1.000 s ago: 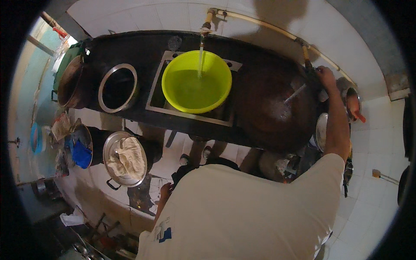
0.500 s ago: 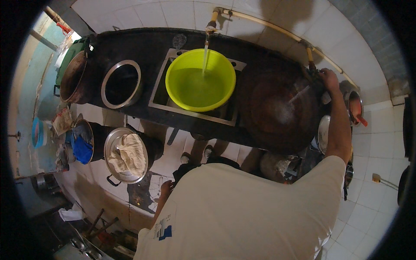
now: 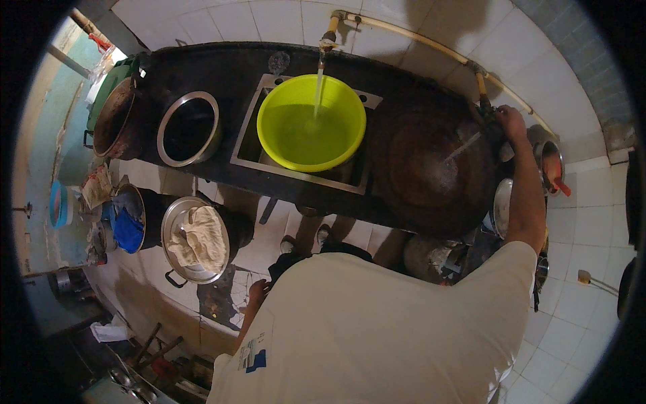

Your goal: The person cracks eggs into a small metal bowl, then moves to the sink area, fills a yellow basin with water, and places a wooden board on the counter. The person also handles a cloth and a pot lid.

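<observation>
My right hand [image 3: 509, 122] reaches to the far right and is closed around the tap [image 3: 487, 116] at the end of the pipe. From this tap a stream of water runs into a large round wok [image 3: 431, 176] with a dark, brownish inside. My left hand [image 3: 258, 291] hangs low beside my dark shorts; its fingers are too small and shaded to make out. A lime-green basin [image 3: 269, 145] stands over the metal sink [image 3: 296, 176]. Water falls into it from a second tap [image 3: 321, 60], and some water covers its bottom.
A steel-rimmed pot [image 3: 165, 138] and a brown pot [image 3: 111, 128] stand left on the black counter [image 3: 232, 74]. Below them, a cream cloth [image 3: 205, 242] lies on a metal lid [image 3: 176, 210]. A pot with a red-handled utensil [image 3: 560, 185] sits beyond my right forearm.
Water keeps running from both taps, and the stream into the wok has shifted slightly. My hands stay in nearly the same places.
</observation>
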A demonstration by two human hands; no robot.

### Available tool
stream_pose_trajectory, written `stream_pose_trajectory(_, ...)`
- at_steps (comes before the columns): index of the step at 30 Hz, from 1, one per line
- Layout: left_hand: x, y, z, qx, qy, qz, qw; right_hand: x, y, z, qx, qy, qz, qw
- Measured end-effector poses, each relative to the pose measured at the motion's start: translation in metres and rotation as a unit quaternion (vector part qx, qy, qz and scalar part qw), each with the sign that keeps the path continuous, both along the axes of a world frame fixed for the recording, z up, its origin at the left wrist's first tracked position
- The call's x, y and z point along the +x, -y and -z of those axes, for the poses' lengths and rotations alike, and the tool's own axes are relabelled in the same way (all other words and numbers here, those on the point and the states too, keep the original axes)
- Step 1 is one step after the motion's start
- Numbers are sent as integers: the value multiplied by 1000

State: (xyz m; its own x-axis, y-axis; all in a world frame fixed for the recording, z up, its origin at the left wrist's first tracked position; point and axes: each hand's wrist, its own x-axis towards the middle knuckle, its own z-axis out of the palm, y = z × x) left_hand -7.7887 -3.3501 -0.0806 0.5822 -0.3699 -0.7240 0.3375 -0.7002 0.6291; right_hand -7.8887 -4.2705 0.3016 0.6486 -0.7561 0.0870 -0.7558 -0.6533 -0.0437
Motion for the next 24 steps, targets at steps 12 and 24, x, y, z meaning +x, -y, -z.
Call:
stream_pose_trajectory(12, 3, 11, -7, 174, 188, 281, 925, -12, 10, 8, -34, 37, -58, 997)
stream_pose_trajectory(24, 1, -2, 14, 159, 190, 246, 937, -13, 2, -4, 15, 37, -70, 997)
